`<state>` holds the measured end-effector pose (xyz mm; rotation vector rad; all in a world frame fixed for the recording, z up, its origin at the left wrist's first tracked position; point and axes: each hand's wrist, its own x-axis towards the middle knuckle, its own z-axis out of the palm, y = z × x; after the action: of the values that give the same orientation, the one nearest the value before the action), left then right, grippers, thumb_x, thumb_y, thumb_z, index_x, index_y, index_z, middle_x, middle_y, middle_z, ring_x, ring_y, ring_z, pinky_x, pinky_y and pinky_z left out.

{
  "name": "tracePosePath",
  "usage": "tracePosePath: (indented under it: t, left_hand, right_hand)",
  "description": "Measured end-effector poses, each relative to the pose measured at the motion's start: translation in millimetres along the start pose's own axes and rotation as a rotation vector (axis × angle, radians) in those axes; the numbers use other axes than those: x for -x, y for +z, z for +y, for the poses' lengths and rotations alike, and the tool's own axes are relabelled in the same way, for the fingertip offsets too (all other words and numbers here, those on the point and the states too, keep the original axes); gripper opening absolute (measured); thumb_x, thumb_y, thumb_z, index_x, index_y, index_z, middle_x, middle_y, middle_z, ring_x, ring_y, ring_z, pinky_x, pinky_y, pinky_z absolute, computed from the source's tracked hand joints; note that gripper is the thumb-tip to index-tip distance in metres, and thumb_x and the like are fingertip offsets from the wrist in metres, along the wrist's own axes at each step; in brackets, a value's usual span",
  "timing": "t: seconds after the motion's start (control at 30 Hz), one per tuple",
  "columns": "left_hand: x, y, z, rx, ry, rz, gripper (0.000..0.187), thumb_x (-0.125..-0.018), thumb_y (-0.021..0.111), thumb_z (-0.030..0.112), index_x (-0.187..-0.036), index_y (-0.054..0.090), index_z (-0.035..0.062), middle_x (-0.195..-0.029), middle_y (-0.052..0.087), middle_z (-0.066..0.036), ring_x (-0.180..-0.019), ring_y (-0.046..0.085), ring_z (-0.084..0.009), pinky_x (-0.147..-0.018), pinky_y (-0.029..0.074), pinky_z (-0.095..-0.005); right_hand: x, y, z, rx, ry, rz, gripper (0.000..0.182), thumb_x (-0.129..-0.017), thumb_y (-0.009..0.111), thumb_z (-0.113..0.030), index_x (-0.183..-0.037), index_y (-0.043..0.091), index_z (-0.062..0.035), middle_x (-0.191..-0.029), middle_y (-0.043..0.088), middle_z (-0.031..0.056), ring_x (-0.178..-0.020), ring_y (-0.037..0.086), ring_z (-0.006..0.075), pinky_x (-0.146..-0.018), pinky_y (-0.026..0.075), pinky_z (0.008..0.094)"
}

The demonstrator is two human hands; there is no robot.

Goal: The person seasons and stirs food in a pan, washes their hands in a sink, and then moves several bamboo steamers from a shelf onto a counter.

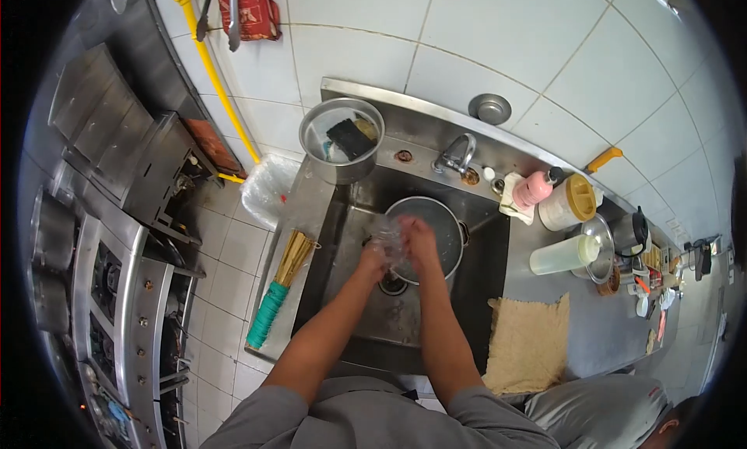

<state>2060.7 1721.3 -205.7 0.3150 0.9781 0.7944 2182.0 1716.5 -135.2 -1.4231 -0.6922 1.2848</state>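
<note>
Over the sink (354,309), my left hand (373,261) is closed on a clear, plastic-looking piece (385,233), blurred by motion. My right hand (420,243) is closed at the other side of the same piece, fingers curled against it. Whether it is a bag or a container, I cannot tell. Below my hands stands a round metal pot (447,250) holding greyish water, its handle toward the right wall of the sink. The drain (393,285) shows beneath my wrists. Behind the sink, the faucet (457,155) curves forward.
A pot (340,165) with scrubbing pads stands at the sink's back left corner. A green-wrapped stick brush (268,313) lies on the left ledge. To the right are a tan cloth (529,344), a pink bottle (535,189) and a squeeze bottle (562,254). Another person (607,410) is at lower right.
</note>
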Motion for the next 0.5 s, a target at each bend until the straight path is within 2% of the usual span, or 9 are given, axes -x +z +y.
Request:
tracePosePath:
  t: [0.03, 0.07, 0.13, 0.2, 0.33, 0.37, 0.4, 0.47, 0.5]
  left_hand:
    - [1.3, 8.1, 3.5, -0.001, -0.007, 0.072, 0.026, -0.098, 0.044, 0.025, -0.109, 0.056, 0.0056, -0.081, 0.055, -0.006, -0.065, 0.054, -0.0159, -0.052, 0.045, -0.0296]
    - [3.1, 14.1, 7.1, -0.004, -0.009, 0.068, 0.026, -0.098, 0.044, 0.025, -0.109, 0.056, 0.0056, -0.081, 0.055, -0.006, -0.065, 0.054, -0.0159, -0.052, 0.045, -0.0296]
    - [6.6, 19.6, 14.9, -0.093, -0.041, -0.082, 0.026, -0.098, 0.044, 0.031, -0.093, 0.058, 0.0088, -0.064, 0.05, 0.0, -0.049, 0.044, -0.0117, -0.042, 0.034, -0.0253]
    - [12.6, 25.2, 16.8, -0.112, -0.046, -0.104, 0.027, -0.098, 0.045, 0.033, -0.09, 0.056, 0.0101, -0.06, 0.047, 0.002, -0.046, 0.041, -0.0114, -0.041, 0.033, -0.026]
    - [7.1, 32.5, 4.4, -0.181, -0.022, -0.023, 0.028, -0.097, 0.045, 0.037, -0.086, 0.054, 0.0118, -0.06, 0.048, 0.0, -0.047, 0.044, -0.0129, -0.042, 0.036, -0.0258]
    - [4.5, 31.7, -0.5, -0.185, -0.032, -0.026, 0.028, -0.097, 0.045, 0.037, -0.086, 0.054, 0.0118, -0.06, 0.048, 0.0, -0.047, 0.044, -0.0129, -0.042, 0.036, -0.0258]
    - [-5.4, 27.3, -7.2, -0.161, -0.034, -0.033, 0.025, -0.097, 0.044, 0.034, -0.093, 0.054, 0.0111, -0.071, 0.053, -0.002, -0.055, 0.049, -0.0145, -0.049, 0.041, -0.0273]
    - [-10.0, 23.4, -14.2, -0.141, -0.045, -0.039, 0.024, -0.097, 0.044, 0.031, -0.099, 0.055, 0.0104, -0.082, 0.058, -0.004, -0.064, 0.054, -0.0161, -0.056, 0.046, -0.0288]
    - [-9.7, 22.7, -15.9, -0.204, -0.029, -0.012, 0.024, -0.096, 0.043, 0.029, -0.108, 0.053, 0.0107, -0.097, 0.057, -0.006, -0.076, 0.055, -0.0185, -0.066, 0.048, -0.032]
  right_hand:
    - [-11.4, 1.0, -20.2, 0.139, -0.125, 0.148, 0.026, -0.093, 0.056, -0.029, -0.087, 0.063, -0.0053, -0.061, 0.048, -0.0024, -0.05, 0.042, 0.0097, -0.046, 0.033, 0.0264]
    - [-35.2, -13.1, -28.5, 0.113, -0.219, 0.277, 0.026, -0.093, 0.056, -0.029, -0.082, 0.06, -0.0057, -0.061, 0.047, -0.0021, -0.051, 0.041, 0.0094, -0.046, 0.032, 0.0263]
    - [-74.7, -45.5, -58.5, 0.168, -0.399, 0.539, 0.034, -0.093, 0.055, -0.03, -0.07, 0.051, -0.0058, -0.059, 0.044, -0.001, -0.052, 0.043, 0.0108, -0.049, 0.035, 0.0282]
    - [-102.9, -64.7, -88.0, 0.424, -0.997, 0.702, 0.033, -0.092, 0.056, -0.028, -0.072, 0.056, -0.0021, -0.058, 0.05, 0.003, -0.055, 0.049, 0.0132, -0.054, 0.041, 0.03]
    - [-88.8, -75.5, -96.0, 0.524, -0.818, 0.523, 0.029, -0.088, 0.061, -0.026, -0.079, 0.058, 0.0016, -0.068, 0.059, 0.0139, -0.061, 0.052, 0.0241, -0.061, 0.043, 0.0376]
    - [-76.5, -78.3, -88.3, 0.631, -0.643, 0.551, 0.026, -0.088, 0.061, -0.025, -0.085, 0.059, 0.0008, -0.073, 0.061, 0.0142, -0.064, 0.055, 0.025, -0.064, 0.044, 0.0368]
    - [-65.5, -80.9, -80.7, 0.73, -0.468, 0.573, 0.023, -0.088, 0.061, -0.023, -0.09, 0.06, 0.0001, -0.079, 0.064, 0.0146, -0.067, 0.058, 0.0259, -0.067, 0.046, 0.036]
    - [-73.2, -98.4, -16.2, 0.601, -0.422, 0.511, 0.025, -0.089, 0.061, -0.024, -0.095, 0.061, 0.0, -0.086, 0.066, 0.0148, -0.077, 0.062, 0.0252, -0.07, 0.047, 0.0351]
    - [-73.9, -103.8, 19.3, 0.549, -0.38, 0.468, 0.025, -0.089, 0.061, -0.024, -0.097, 0.061, -0.0001, -0.088, 0.066, 0.0157, -0.081, 0.063, 0.0248, -0.071, 0.048, 0.0352]
